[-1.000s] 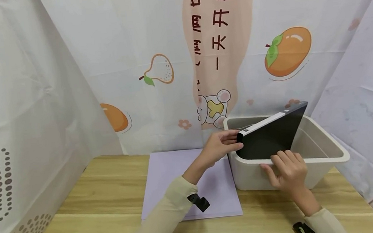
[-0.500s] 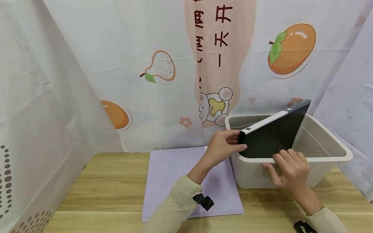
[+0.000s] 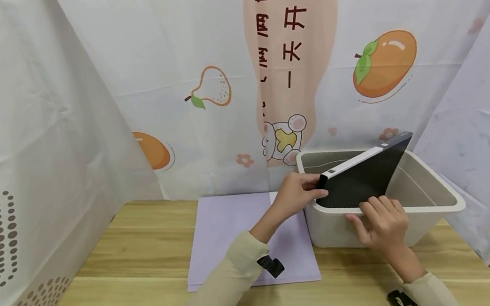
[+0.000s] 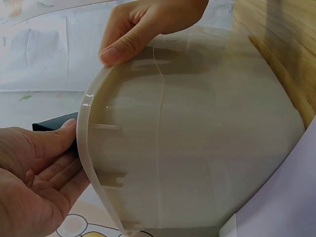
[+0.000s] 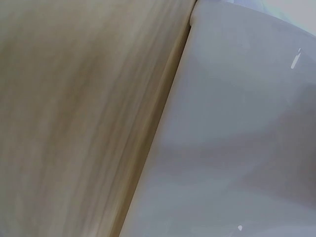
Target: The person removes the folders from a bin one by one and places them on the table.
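A black file binder (image 3: pixel 360 181) with a white label strip along its spine leans tilted in a white plastic bin (image 3: pixel 343 230), its upper part above the rim. My left hand (image 3: pixel 296 192) pinches the binder's near-left corner between thumb and fingers; the left wrist view shows this hand (image 4: pixel 37 173) beside the bin's rim (image 4: pixel 83 128), with only a dark bit of the binder visible. My right hand (image 3: pixel 380 223) grips the bin's front rim, fingers over the edge and thumb outside. The binder's lower part is hidden inside the bin. In the right wrist view no hand shows, only the bin's wall (image 5: pixel 237 128).
Flat lilac sheets or folders (image 3: pixel 231 239) lie on the wooden table (image 3: pixel 140 263), left of the bin and under my left forearm. A white curtain (image 3: pixel 199 143) printed with fruit hangs close behind the table and bin.
The left hand and the binder's held corner have shifted slightly to the right. My right hand keeps its grip on the rim. The head view has moved a little.
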Available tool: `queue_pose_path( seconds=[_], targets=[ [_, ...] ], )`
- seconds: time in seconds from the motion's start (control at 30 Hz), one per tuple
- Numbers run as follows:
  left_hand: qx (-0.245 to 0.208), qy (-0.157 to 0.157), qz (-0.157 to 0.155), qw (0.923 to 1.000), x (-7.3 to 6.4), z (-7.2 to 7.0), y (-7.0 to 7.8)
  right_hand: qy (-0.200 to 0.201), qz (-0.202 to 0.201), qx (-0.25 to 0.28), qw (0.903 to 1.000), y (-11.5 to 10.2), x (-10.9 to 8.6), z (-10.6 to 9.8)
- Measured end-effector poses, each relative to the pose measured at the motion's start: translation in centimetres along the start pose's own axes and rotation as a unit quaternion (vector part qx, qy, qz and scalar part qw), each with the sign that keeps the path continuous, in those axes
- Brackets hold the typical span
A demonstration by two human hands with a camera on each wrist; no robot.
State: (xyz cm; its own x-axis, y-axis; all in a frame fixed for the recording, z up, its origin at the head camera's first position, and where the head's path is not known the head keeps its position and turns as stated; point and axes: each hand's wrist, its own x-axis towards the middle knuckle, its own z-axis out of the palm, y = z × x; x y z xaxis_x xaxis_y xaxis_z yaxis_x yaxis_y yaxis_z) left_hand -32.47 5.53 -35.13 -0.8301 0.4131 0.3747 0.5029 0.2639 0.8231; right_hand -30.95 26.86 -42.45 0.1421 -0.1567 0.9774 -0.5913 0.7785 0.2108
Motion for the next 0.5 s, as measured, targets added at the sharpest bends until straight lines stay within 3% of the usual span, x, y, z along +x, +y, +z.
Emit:
queue_pose_path(
  seconds=[0.27, 0.5],
  targets=[
    [0.025, 0.026, -0.006, 0.9993, 0.17, 0.34, 0.23, 0.000, 0.000, -0.003, 1.0000, 0.11, -0.19, -0.05],
    [0.021, 0.044, 0.004, 0.9988, 0.42, 0.54, 0.27, -0.001, 0.000, -0.001, 1.0000, -0.30, 0.65, -0.22]
  ],
)
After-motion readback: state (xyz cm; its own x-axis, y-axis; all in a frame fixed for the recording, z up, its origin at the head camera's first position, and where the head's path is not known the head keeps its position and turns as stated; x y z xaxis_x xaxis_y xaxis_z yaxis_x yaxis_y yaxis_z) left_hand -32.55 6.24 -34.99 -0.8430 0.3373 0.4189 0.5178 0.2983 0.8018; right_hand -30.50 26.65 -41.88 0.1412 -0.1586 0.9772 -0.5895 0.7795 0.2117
